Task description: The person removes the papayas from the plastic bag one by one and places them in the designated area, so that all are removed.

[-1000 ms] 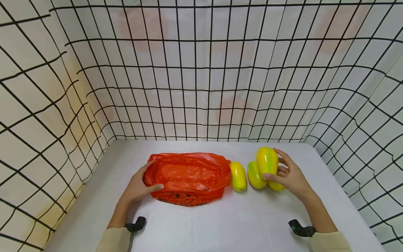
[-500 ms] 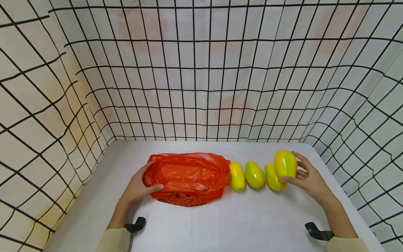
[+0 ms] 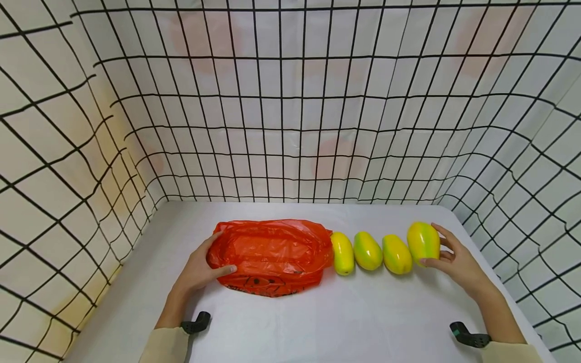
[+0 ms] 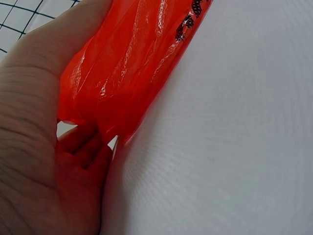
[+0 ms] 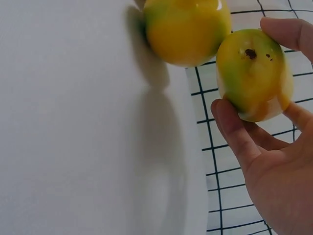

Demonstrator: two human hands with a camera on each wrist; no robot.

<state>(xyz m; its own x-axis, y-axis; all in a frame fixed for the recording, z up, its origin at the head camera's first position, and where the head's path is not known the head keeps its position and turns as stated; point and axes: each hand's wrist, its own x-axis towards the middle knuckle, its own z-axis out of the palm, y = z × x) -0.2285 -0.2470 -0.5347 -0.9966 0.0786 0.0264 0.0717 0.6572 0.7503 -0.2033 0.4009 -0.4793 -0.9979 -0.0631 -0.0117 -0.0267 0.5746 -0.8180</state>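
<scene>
My left hand [image 3: 197,269] holds the left side of a red plastic bag [image 3: 268,249], thumb over the near rim. The bag lies with its mouth open toward me, a black print on its near side. In the left wrist view, fingers [image 4: 90,147] show through the thin red film. On the right, my right hand [image 3: 458,262] grips a yellow-green mango [image 3: 423,243] between thumb and fingertips. The right wrist view shows this mango [image 5: 254,73] from its end, dark spots on it, with a shadow on the table. Left of it lies another mango [image 3: 397,253].
Two more mangoes, a greener one [image 3: 367,250] and a slim yellow one [image 3: 343,253], lie in the row between bag and right hand. The slim one is right against the bag's edge. A white table [image 3: 317,322] is under everything, with black-gridded white walls [image 3: 290,111] around it.
My right hand has carried its mango to the right, past the other mangoes, to the right end of the row, and lowered it. Left hand and bag stay put.
</scene>
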